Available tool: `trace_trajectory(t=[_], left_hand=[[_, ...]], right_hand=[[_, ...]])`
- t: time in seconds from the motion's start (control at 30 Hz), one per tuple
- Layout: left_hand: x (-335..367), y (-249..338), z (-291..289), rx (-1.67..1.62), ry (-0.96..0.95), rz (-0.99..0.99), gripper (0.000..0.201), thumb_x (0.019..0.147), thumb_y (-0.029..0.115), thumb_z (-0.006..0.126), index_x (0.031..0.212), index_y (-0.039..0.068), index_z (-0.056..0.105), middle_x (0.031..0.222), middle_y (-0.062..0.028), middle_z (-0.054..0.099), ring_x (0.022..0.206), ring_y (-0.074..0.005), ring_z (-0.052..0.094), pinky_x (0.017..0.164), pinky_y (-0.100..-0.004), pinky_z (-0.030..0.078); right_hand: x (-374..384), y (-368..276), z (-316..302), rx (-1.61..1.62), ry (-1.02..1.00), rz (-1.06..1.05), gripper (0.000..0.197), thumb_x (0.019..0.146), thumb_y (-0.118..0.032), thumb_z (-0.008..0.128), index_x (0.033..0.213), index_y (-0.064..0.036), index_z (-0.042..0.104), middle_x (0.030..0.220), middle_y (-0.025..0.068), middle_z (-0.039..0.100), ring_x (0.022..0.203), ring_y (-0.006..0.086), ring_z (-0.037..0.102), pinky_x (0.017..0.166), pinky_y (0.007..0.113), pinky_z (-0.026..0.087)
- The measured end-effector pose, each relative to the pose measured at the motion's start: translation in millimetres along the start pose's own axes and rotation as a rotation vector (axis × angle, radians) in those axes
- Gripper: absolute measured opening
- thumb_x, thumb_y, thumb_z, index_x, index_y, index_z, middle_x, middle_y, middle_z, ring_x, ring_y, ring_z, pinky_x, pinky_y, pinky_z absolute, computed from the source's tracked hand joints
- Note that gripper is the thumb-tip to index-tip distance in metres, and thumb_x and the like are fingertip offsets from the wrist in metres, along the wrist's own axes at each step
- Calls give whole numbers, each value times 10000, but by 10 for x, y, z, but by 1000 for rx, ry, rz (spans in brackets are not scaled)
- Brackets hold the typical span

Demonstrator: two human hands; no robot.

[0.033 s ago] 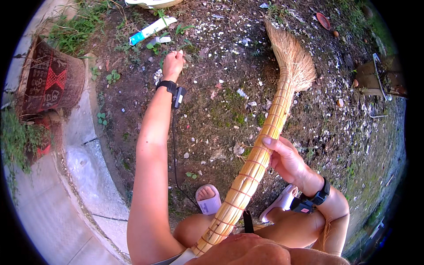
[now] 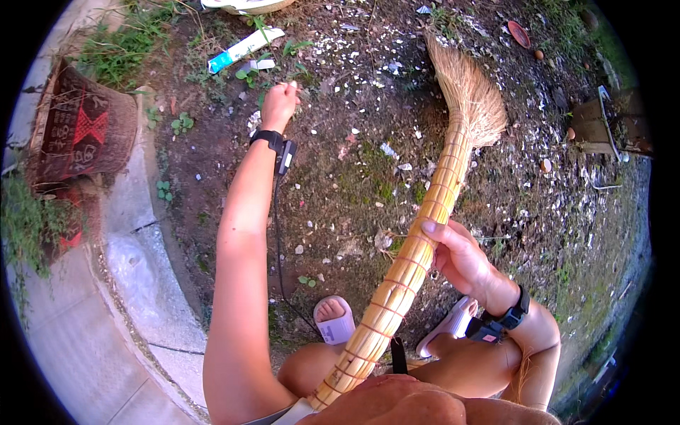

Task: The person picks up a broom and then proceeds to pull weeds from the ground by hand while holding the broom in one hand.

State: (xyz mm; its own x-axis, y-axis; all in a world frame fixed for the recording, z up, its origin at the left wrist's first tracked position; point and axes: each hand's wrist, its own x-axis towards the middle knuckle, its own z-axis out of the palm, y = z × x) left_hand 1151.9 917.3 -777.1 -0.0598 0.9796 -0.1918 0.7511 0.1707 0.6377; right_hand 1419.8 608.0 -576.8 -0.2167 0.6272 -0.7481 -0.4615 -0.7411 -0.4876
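Observation:
A straw broom (image 2: 388,306) slants from my lap up to the far right, its handle bound with rings of cord and its bristles fanned out above the soil. My right hand (image 2: 460,256) grips the handle about midway, thumb on top. Stretched far forward, my left hand (image 2: 280,106) is low over the ground with its fingers curled together. What it pinches, if anything, is hidden or too small to name. Small green weeds (image 2: 247,76) and a white-and-blue wrapper (image 2: 246,50) lie just beyond it.
Dark soil (image 2: 340,212) with scattered white bits stretches ahead. On the left stand a brown-and-red pot (image 2: 85,134) and a concrete kerb (image 2: 145,265). A greyish tub (image 2: 593,124) and a red oval piece (image 2: 518,34) are at right. My sandalled foot (image 2: 334,322) is near the handle.
My left hand has shifted very slightly to the right. The broom and my right hand look unmoved.

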Motion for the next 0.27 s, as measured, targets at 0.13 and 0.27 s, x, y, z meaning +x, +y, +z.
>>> trace_trajectory(t=[0.13, 0.27], left_hand=[[-509, 170, 358, 41, -409, 505, 466, 892, 395, 593, 1232, 77, 563, 1060, -87, 655, 787, -166, 647, 700, -332, 537], [-737, 609, 401, -85, -1222, 208, 859, 806, 455, 691, 1477, 205, 216, 1463, -126, 351, 1192, -264, 530, 966, -406, 454]], right_hand=[[11, 16, -33, -7, -21, 0, 435, 858, -340, 645, 1109, -12, 508, 1023, 76, 597, 932, 147, 608, 820, 283, 509], [-5, 4, -41, -2, -5, -4, 480, 848, -353, 657, 1134, -5, 490, 1033, 81, 595, 949, 156, 604, 833, 288, 504]])
